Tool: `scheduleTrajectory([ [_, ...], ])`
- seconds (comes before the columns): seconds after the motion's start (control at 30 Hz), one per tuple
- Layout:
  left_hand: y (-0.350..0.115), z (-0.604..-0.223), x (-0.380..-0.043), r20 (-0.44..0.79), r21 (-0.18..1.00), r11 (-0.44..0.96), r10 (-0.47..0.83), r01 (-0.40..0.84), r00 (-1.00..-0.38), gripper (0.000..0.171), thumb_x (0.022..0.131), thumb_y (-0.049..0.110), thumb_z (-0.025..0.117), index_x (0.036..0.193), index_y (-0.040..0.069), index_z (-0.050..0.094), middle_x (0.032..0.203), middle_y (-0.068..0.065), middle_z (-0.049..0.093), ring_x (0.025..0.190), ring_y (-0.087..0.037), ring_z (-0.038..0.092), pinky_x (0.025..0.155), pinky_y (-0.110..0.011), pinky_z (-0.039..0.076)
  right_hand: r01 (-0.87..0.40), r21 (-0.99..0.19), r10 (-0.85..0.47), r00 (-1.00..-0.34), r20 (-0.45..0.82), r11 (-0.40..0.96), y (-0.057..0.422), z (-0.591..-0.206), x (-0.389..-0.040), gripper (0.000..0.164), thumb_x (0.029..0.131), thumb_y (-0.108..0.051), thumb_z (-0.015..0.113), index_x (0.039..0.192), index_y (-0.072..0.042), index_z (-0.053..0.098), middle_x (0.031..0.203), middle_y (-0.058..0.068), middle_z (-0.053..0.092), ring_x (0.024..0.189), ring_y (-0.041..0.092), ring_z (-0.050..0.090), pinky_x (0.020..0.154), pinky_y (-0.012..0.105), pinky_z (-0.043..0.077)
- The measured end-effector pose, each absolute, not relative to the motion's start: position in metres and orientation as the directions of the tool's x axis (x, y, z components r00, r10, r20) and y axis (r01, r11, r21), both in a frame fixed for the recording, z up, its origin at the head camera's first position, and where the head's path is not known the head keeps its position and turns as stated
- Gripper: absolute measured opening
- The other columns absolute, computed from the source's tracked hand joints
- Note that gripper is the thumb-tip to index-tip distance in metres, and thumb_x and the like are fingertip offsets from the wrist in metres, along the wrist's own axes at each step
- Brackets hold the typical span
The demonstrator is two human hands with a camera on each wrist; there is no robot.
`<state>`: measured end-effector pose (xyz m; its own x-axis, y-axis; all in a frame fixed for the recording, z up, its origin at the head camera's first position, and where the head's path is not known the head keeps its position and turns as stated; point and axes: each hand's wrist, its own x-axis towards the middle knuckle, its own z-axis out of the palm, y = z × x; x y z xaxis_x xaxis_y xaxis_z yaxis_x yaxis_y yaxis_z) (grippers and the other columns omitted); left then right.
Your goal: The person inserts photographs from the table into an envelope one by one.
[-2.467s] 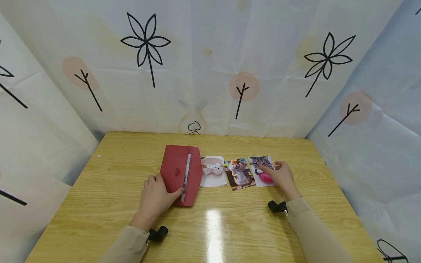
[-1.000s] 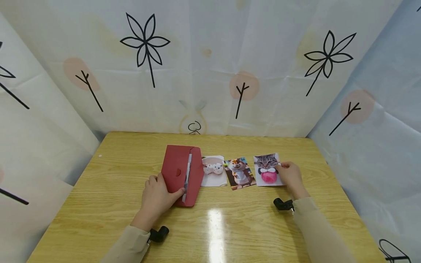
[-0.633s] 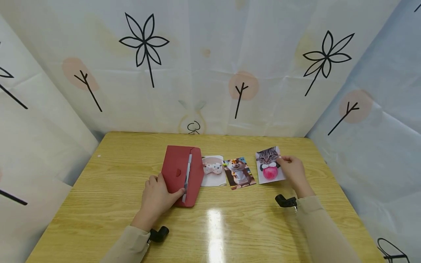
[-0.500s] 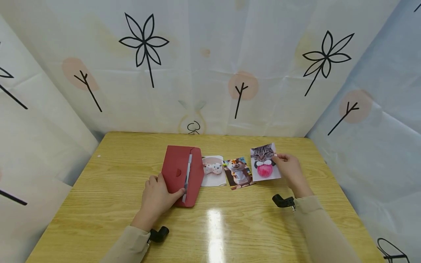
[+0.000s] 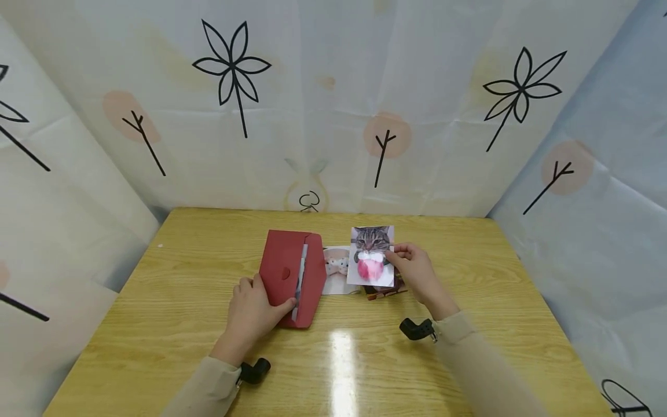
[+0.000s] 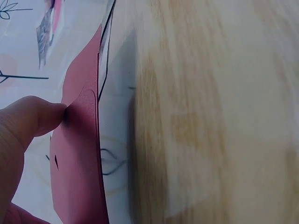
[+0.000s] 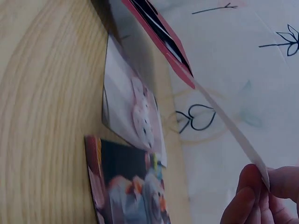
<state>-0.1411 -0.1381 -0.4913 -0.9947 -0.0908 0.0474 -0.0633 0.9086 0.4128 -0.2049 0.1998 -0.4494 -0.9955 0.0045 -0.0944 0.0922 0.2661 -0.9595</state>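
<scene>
Pinching a cat photo (image 5: 371,258) at mid-frame with the right hand (image 5: 418,274).
Just left of center, the left hand (image 5: 253,308) grips a red envelope (image 5: 281,263).

Passage over the bench (image 5: 484,263) right of the right hand (image 5: 417,275) and between the sleeves (image 5: 204,387), raised cat photo (image 5: 371,258) between right hand and red envelope (image 5: 278,260), left hand (image 5: 252,310) barring its near-left side, curtain (image 5: 323,127) behind.

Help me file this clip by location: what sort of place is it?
Probably a makeshift recording booth, though the wider room is out of view: pale printed sheets stand behind and on both sides of a wooden table, and small black devices sit at both wrists.
</scene>
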Motion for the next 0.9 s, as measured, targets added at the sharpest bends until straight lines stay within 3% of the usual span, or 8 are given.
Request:
scheduleTrajectory([
  [0.23, -0.135, -0.490, -0.143, 0.045, 0.411, 0.910, -0.080, -0.055, -0.996, 0.106, 0.072, 0.064, 0.072, 0.134, -0.015, 0.038, 0.113, -0.028, 0.046, 0.098, -0.038, 0.046, 0.077, -0.049, 0.045, 0.061, -0.978, -0.064, -0.995, -0.076, 0.198, 0.168, -0.458, -0.201, 0.030, 0.094, -0.019, 0.065, 0.113, 0.003, 0.055, 0.099, 0.022, 0.062, 0.076, 0.024, 0.059, 0.073, 0.041, 0.051],
  [0.37, -0.135, -0.491, -0.143, 0.047, 0.415, 0.908, -0.083, -0.056, -0.995, 0.107, 0.071, 0.065, 0.072, 0.134, -0.014, 0.038, 0.115, -0.028, 0.046, 0.099, -0.039, 0.046, 0.078, -0.049, 0.045, 0.058, -0.976, -0.074, -0.994, -0.075, 0.210, 0.155, -0.461, -0.201, 0.026, 0.094, -0.019, 0.065, 0.109, 0.001, 0.057, 0.095, 0.018, 0.063, 0.075, 0.024, 0.058, 0.070, 0.038, 0.050],
  [0.5, -0.135, -0.491, -0.143, 0.054, 0.420, 0.906, -0.084, -0.053, -0.995, 0.107, 0.071, 0.065, 0.072, 0.134, -0.015, 0.038, 0.116, -0.030, 0.046, 0.100, -0.040, 0.046, 0.078, -0.050, 0.045, 0.072, -0.974, -0.085, -0.992, -0.092, 0.215, 0.145, -0.464, -0.200, 0.024, 0.094, -0.020, 0.066, 0.108, -0.002, 0.058, 0.094, 0.015, 0.064, 0.076, 0.024, 0.060, 0.071, 0.044, 0.052],
  [0.63, -0.133, -0.490, -0.142, 0.047, 0.415, 0.908, -0.083, -0.056, -0.995, 0.106, 0.072, 0.065, 0.072, 0.134, -0.015, 0.038, 0.117, -0.030, 0.046, 0.100, -0.040, 0.046, 0.079, -0.050, 0.046, 0.087, -0.970, -0.107, -0.988, -0.114, 0.229, 0.137, -0.470, -0.199, 0.024, 0.093, -0.024, 0.066, 0.107, -0.006, 0.058, 0.092, 0.012, 0.063, 0.073, 0.028, 0.061, 0.052, 0.044, 0.048],
  [0.73, -0.132, -0.489, -0.142, 0.043, 0.407, 0.912, -0.083, -0.058, -0.996, 0.106, 0.072, 0.065, 0.071, 0.134, -0.015, 0.039, 0.117, -0.030, 0.046, 0.100, -0.040, 0.046, 0.079, -0.049, 0.046, 0.075, -0.974, -0.131, -0.986, -0.104, 0.213, 0.133, -0.476, -0.199, 0.023, 0.093, -0.022, 0.066, 0.106, -0.005, 0.059, 0.091, 0.012, 0.064, 0.073, 0.028, 0.063, 0.053, 0.042, 0.050],
  [0.9, -0.130, -0.487, -0.142, 0.039, 0.406, 0.912, -0.085, -0.062, -0.996, 0.106, 0.072, 0.065, 0.072, 0.134, -0.015, 0.039, 0.116, -0.030, 0.046, 0.101, -0.040, 0.046, 0.079, -0.049, 0.046, 0.060, -0.981, -0.152, -0.984, -0.089, 0.186, 0.127, -0.480, -0.199, 0.023, 0.092, -0.017, 0.067, 0.106, -0.001, 0.059, 0.090, 0.014, 0.064, 0.076, 0.023, 0.062, 0.073, 0.044, 0.053],
])
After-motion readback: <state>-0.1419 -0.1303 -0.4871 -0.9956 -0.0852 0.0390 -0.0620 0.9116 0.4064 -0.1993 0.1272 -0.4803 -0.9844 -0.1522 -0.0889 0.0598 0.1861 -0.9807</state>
